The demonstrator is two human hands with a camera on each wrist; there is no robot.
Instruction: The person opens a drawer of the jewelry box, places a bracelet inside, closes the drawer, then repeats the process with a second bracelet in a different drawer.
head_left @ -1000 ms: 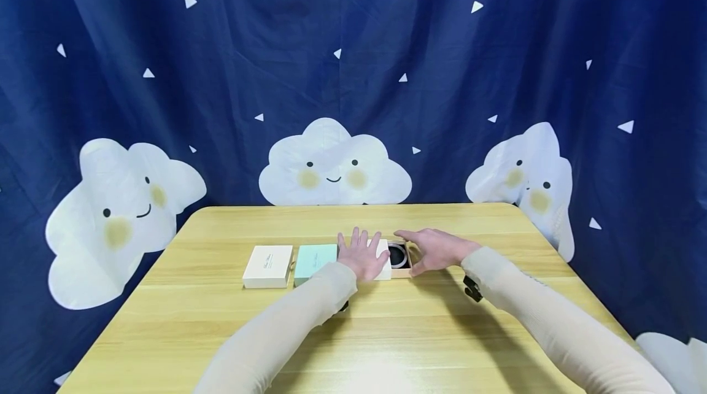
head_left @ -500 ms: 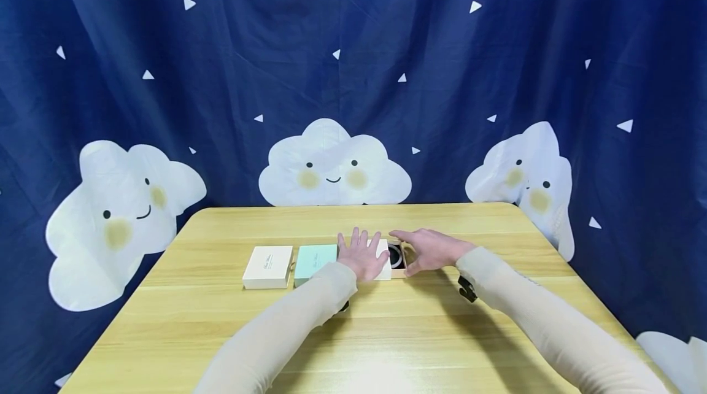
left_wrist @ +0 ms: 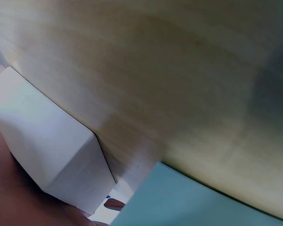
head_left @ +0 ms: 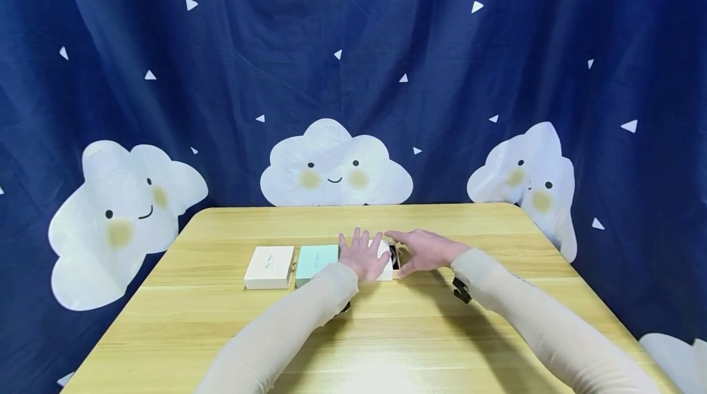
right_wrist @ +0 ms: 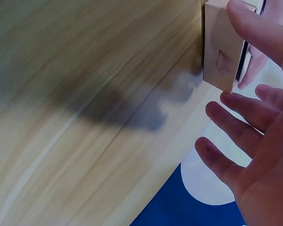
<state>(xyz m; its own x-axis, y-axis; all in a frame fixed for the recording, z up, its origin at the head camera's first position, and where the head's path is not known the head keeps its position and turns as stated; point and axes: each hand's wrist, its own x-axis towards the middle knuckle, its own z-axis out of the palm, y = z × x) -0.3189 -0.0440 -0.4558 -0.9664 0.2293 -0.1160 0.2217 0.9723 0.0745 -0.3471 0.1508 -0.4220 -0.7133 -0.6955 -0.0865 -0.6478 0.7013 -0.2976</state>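
Note:
My left hand lies palm down with fingers spread on the white sleeve of a drawer-style gift box. A side of this white sleeve shows in the left wrist view. From its right end a pinkish drawer juts out slightly, with a dark strip of its inside showing. My right hand spans the drawer's end, thumb at the near corner and index finger at the far one. In the right wrist view, the drawer's end carries a small tab. The other right fingers hold nothing.
Left of my hands, a teal box and another white box with printed lettering stand side by side. The wooden table backs onto a dark blue curtain with cloud prints.
The right hand has moved left, sliding the drawer further into the white sleeve. A dark ring-shaped item seen inside it before is now mostly covered. The left hand stays put.

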